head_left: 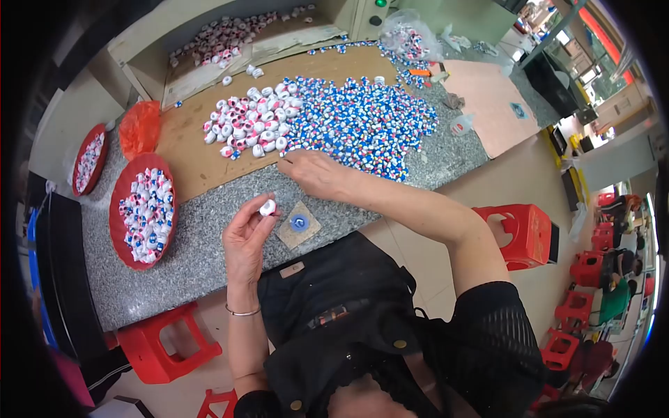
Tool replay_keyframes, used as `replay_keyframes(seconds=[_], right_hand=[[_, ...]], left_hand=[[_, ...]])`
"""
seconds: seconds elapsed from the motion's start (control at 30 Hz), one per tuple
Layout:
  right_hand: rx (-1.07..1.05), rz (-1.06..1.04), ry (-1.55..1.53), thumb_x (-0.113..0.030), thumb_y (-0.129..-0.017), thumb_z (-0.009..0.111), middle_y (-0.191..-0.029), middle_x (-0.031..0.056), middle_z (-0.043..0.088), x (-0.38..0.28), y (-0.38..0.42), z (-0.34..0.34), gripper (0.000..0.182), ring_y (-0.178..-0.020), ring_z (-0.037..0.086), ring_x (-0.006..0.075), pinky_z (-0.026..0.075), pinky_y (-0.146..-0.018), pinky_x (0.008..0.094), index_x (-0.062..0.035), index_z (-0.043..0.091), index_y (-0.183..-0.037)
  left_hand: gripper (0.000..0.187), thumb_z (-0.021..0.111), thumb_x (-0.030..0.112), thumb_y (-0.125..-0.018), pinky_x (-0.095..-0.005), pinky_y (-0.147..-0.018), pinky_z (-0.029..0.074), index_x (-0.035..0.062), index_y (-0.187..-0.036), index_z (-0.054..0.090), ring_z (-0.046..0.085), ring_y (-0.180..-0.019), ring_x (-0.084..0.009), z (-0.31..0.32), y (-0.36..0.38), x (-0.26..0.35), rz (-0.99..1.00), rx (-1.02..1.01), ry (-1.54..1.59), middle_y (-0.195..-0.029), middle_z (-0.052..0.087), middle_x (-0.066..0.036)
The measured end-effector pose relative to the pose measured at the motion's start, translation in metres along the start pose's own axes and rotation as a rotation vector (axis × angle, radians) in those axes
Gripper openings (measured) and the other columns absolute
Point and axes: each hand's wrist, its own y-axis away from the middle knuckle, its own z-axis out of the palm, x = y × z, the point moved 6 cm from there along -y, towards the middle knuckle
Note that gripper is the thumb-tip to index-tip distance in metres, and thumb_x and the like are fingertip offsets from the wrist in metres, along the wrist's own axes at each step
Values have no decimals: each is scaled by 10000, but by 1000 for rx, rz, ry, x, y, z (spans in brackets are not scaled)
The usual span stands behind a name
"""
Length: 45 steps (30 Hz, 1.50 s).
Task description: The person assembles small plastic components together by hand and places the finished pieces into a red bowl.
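Observation:
My left hand (245, 233) is closed in a pinch around a small rounded white piece with pink on it (267, 207), held above the granite counter. My right hand (310, 173) reaches to the front edge of the piles, its fingers curled downward and pressed together. Whatever it may hold is hidden. Just behind it lie a heap of white-and-pink pieces (254, 118) and a wide heap of small blue-and-white pieces (362, 122). Between my hands and my lap, a blue round item (300, 222) rests on a small tan square pad (297, 238).
At left stand a red basin (120, 230) of white pieces with blue parts and a smaller red dish (78, 167). An orange-red plastic bag (139, 132) sits beside them. A shelf at the back holds more pieces (226, 38). Red stools (516, 237) stand by the counter.

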Motion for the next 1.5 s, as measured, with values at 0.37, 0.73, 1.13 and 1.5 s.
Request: replay_keyframes(seconds=[0.37,0.73,1.13,1.5], right_hand=[[-175,157,-17,-45,-787,666,-795,144,609,-11,82,-32,120,-752,636,340,509,-639,426,-3,672,-900],[-178,-22,-162,-19,-755,602,-773,138,561,-65,44,-31,107,-733,614,351,494,-618,448,-9,626,-858],[-153,-39,-199,-11,-748,622,-773,182,588,-70,36,-27,113,-734,616,371,509,-642,425,14,646,-856],[-175,630,-1064,-37,-865,672,-785,48,675,-59,61,-28,105,-731,627,89,512,-654,244,-11,719,-955]], left_hand=[[363,641,-94,-845,-251,-856,533,-39,-1199,583,636,-975,-143,-42,31,-8,-50,142,-25,-1086,639,-91],[370,651,-126,-821,-239,-871,530,-58,-1179,586,633,-970,-136,-22,44,-6,65,116,-206,-1072,552,-52],[323,658,-137,-801,-246,-831,560,-57,-1112,620,630,-957,-139,-21,55,1,217,175,-514,-1087,577,-84],[364,652,-84,-828,-235,-760,549,-13,-1184,636,645,-864,-133,17,47,-15,197,-66,-478,-1026,634,-91]])
